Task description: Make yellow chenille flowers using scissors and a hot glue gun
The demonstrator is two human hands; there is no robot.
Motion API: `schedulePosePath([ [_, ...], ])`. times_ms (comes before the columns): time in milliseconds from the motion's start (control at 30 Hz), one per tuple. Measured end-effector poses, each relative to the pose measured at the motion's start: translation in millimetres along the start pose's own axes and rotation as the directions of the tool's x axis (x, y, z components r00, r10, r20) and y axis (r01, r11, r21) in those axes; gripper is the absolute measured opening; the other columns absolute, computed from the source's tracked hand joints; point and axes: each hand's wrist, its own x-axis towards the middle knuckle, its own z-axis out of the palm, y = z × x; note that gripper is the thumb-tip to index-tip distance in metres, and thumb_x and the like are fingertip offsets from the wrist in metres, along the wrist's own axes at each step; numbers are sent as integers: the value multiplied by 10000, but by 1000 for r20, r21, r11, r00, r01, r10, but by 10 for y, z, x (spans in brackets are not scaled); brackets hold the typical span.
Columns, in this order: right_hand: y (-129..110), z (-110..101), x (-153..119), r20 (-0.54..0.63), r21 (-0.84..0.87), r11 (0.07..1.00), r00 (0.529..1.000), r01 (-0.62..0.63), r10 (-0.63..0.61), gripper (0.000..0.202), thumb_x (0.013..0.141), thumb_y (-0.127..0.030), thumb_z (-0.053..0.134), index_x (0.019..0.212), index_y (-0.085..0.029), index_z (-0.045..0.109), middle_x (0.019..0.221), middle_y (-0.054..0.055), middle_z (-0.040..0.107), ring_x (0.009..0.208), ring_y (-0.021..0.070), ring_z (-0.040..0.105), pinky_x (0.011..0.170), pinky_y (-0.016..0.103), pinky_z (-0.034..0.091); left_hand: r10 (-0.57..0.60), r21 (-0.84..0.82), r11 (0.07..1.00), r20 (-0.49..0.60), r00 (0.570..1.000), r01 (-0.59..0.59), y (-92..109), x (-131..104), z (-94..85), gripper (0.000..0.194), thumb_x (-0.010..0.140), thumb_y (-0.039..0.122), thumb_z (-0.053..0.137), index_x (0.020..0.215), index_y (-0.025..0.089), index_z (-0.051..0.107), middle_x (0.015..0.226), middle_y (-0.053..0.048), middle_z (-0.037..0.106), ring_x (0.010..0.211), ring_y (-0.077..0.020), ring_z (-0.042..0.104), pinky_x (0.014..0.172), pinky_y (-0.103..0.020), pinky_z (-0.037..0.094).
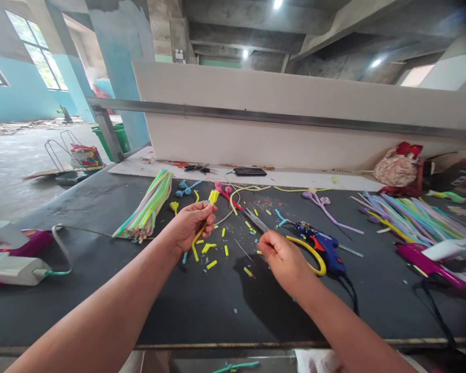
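Note:
My left hand (196, 223) is closed, its fingertips pinching a yellow pipe-cleaner flower (213, 196) whose bent stem hangs below the fingers. My right hand (281, 254) is wrapped round a pair of scissors with yellow handles (320, 261); their metal blades (255, 219) point away and to the left, apart from the flower. Short yellow cut pieces (212, 264) lie scattered on the dark table between the hands. Just right of my right hand rests a blue glue gun (330, 251).
A bundle of pastel pipe cleaners (149, 204) lies at left, with more (404, 215) at right. Blue (186, 189) and purple (314, 197) pipe-cleaner flowers lie farther back. A black phone (250, 171) rests by the white board. Magenta-and-white devices (19, 264) stand at both sides.

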Motion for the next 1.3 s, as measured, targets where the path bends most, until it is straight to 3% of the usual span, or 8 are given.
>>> schedulePosePath([
  [67, -72, 142, 41, 61, 1, 999, 997, 44, -44, 108, 785, -134, 490, 823, -206, 561, 659, -27, 561, 609, 125, 519, 589, 238, 382, 10, 6, 1000, 2, 1000, -10, -20, 0, 15, 156, 780, 263, 617, 790, 137, 524, 540, 42, 468, 419, -54, 441, 352, -134, 302],
  [133, -143, 283, 79, 113, -33, 993, 988, 109, -105, 339, 767, -81, 516, 1083, -200, 548, 826, 10, 622, 735, 140, 574, 710, 277, 400, 16, 18, 1000, 21, 1000, -17, -53, -4, 42, 160, 783, 271, 613, 781, 138, 525, 533, 38, 477, 417, -60, 445, 349, -140, 303],
  [200, -188, 387, 102, 154, -67, 985, 977, 159, -148, 393, 775, -93, 550, 1150, -211, 548, 936, 47, 632, 860, 177, 586, 785, 331, 371, 16, 41, 999, 55, 998, -18, -92, -10, 72, 170, 788, 285, 609, 770, 140, 523, 527, 36, 484, 415, -64, 449, 349, -147, 309],
  [333, -189, 438, 94, 196, -103, 973, 963, 208, -186, 249, 785, -120, 589, 994, -241, 647, 942, 44, 642, 928, 204, 579, 807, 367, 306, -8, 102, 995, 120, 993, -5, -157, -26, 116, 185, 795, 309, 602, 768, 144, 524, 533, 34, 503, 414, -67, 452, 348, -155, 321],
  [533, -170, 377, 86, 190, -126, 972, 967, 197, -171, 156, 786, -77, 562, 800, -207, 647, 823, 2, 664, 807, 148, 590, 756, 321, 275, -41, 174, 985, 126, 991, 19, -193, -39, 140, 210, 771, 331, 626, 758, 145, 531, 529, 33, 518, 406, -59, 446, 346, -147, 324],
  [767, -171, 380, 82, 155, -160, 967, 973, 196, -172, 234, 796, -55, 510, 954, -194, 614, 900, 37, 674, 853, 167, 593, 790, 340, 251, -21, 184, 983, 113, 993, -1, -194, -43, 136, 234, 745, 348, 650, 745, 150, 525, 534, 31, 518, 410, -62, 446, 340, -149, 317],
  [1100, -181, 312, 50, 167, -172, 959, 966, 225, -197, 205, 745, -19, 487, 785, -191, 591, 827, 20, 621, 817, 168, 560, 782, 347, 261, -27, 199, 980, 117, 993, 3, -201, -59, 152, 205, 768, 322, 627, 743, 146, 526, 525, 31, 514, 405, -59, 440, 342, -143, 319],
  [1300, -135, 139, 115, 51, -129, 985, 993, 116, -110, 174, 834, -105, 416, 763, -192, 550, 647, -4, 603, 627, 140, 541, 669, 290, 363, -88, 200, 978, 120, 989, 62, -206, -94, 192, 221, 759, 318, 637, 720, 152, 496, 621, 12, 569, 402, -51, 460, 331, -146, 323],
])
